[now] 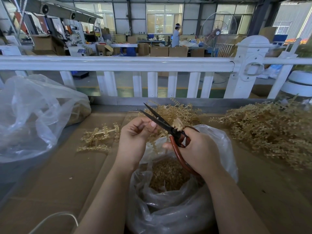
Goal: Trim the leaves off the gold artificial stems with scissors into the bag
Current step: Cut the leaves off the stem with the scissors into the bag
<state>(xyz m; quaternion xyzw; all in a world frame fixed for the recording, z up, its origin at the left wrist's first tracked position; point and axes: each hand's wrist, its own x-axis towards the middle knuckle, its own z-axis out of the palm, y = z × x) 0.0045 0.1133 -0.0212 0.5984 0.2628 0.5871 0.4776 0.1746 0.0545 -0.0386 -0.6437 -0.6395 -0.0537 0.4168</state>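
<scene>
My right hand grips the red-brown handles of black scissors, whose blades are parted and point up and left. My left hand pinches a gold artificial stem just left of the blades, most of it hidden behind the fingers. A small clump of gold leaves sits by the scissors' pivot. Below both hands stands an open clear plastic bag holding cut gold leaves.
A big heap of gold stems lies at the right, a smaller pile behind the scissors, and a few stems at the left on the cardboard-covered table. Another large clear bag stands far left. A white fence runs behind.
</scene>
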